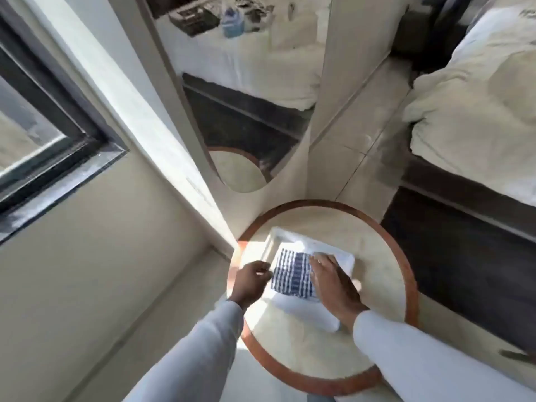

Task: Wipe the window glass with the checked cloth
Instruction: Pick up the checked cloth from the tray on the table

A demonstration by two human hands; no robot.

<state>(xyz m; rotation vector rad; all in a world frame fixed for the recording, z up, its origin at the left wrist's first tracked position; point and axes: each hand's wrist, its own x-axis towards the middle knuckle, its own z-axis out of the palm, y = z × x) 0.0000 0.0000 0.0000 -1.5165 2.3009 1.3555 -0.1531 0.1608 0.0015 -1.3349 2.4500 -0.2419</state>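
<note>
A folded blue-and-white checked cloth point(291, 274) lies in a white tray point(278, 233) on a round table point(385, 274). My right hand point(330, 278) rests flat on the cloth's right side, fingers spread and pointing away from me. Just left of the cloth, my left hand point(252, 281) hovers with its fingers curled and nothing in them; it touches neither cloth nor tray, as far as I can tell. The window glass point(20, 132), in a dark frame point(84, 146), is at the far left, well away from both hands.
The round table has a reddish wooden rim and stands in the room's corner. A tall oval mirror point(246, 97) leans on the wall behind it. A bed with white bedding point(478, 105) fills the right side. Pale wall lies below the window.
</note>
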